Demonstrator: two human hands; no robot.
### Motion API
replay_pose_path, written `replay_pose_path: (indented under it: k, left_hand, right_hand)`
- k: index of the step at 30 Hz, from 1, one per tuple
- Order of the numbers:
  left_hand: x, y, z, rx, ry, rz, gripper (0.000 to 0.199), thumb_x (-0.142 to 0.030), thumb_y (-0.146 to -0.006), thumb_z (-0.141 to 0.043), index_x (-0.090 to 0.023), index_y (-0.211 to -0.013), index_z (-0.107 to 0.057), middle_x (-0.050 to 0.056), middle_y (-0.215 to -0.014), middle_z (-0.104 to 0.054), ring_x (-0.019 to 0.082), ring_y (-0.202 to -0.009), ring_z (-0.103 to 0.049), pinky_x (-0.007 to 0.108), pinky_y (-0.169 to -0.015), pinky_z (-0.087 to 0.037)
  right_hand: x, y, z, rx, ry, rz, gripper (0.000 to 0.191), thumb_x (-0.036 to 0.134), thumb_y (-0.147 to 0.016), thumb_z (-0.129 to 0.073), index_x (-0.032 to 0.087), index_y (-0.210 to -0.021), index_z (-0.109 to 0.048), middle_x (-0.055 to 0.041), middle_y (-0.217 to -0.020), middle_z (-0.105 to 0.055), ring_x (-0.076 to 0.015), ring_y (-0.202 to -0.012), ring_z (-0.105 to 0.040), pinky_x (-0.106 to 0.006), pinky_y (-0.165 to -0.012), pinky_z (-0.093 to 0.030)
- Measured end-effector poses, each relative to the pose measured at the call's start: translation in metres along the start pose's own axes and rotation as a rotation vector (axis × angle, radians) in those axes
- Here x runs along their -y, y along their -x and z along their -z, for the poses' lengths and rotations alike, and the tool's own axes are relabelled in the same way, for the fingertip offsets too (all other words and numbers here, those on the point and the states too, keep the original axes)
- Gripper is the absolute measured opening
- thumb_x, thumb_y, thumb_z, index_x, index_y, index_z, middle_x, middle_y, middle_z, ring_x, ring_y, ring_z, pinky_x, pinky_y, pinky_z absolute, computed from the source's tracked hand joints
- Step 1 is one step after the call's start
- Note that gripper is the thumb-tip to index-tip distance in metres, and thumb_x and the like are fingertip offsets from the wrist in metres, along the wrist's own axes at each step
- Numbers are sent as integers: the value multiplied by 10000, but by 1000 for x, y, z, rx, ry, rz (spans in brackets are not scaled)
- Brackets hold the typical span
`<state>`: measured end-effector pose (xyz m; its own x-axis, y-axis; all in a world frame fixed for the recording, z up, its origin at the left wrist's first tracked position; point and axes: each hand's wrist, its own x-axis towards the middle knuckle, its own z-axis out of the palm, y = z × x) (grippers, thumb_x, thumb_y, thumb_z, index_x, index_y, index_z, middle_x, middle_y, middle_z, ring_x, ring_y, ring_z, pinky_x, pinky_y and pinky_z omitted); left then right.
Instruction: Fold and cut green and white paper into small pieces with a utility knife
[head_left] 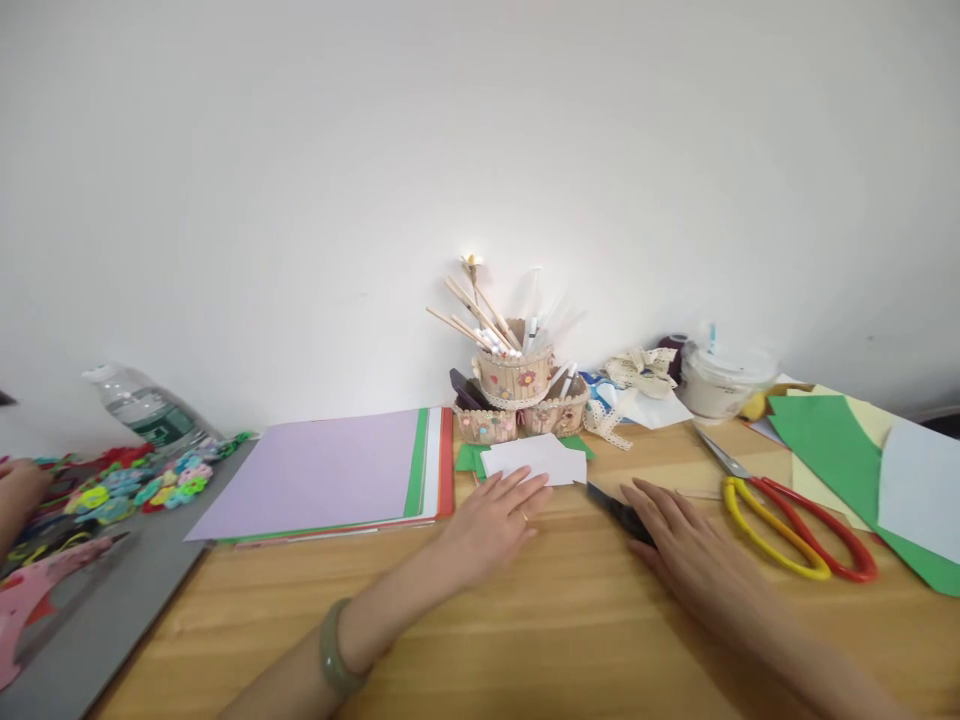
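Observation:
My left hand (491, 525) lies flat, fingers spread, its fingertips at the lower edge of a small stack of white paper (541, 460). Green paper (470, 459) shows beneath that stack. To the right, my right hand (679, 530) rests with its fingers stretched out over black-handled scissors (621, 512), whose handle is partly hidden under the fingers. Larger scissors with red and yellow handles (787, 525) lie on the wooden table (525, 640), right of my right hand.
Colored paper sheets (322, 465) are stacked at left. Decorated holders (514, 380) with sticks and pens stand by the wall. Green offcuts (832, 450) and a plastic tub (718, 385) are at right. Another person's hand (19, 495) is beside craft pieces at far left.

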<state>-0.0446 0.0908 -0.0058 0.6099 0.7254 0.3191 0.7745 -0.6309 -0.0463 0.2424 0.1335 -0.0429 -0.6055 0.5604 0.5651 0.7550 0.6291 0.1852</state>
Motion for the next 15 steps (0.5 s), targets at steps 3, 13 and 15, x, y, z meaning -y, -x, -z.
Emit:
replay_pose_path:
  k: [3, 13, 15]
  left_hand:
    - [8, -19, -12, 188, -168, -4, 483, -162, -970, -406, -154, -1445, -320, 81, -1536, -315, 241, -1426, -256, 474, -1125, -301]
    - [41, -35, -30, 239, -215, 64, 469, -134, -969, -423, -183, -1430, -353, 131, -1457, -445, 231, -1310, -465, 394, -1000, -457]
    - [44, -37, -27, 233, -209, 72, 489, -238, -969, -481, -187, -1435, -342, 129, -1424, -485, 237, -1295, -480, 379, -991, -466]
  right_hand:
    - [-15, 14, -5, 3, 36, -20, 500, 408, -968, -279, 128, -1366, -391, -199, -1223, -587, -306, -1058, -593, -444, -817, -498]
    - [-19, -22, -11, 85, -33, 42, 465, 265, -923, -425, 135, -1370, -415, -161, -1289, -556, -246, -1156, -535, -388, -928, -465]
    - [-6, -43, -20, 106, -79, 107, 494, 300, -891, -514, 136, -1352, -445, -153, -1303, -550, -260, -1206, -496, -403, -962, -445]
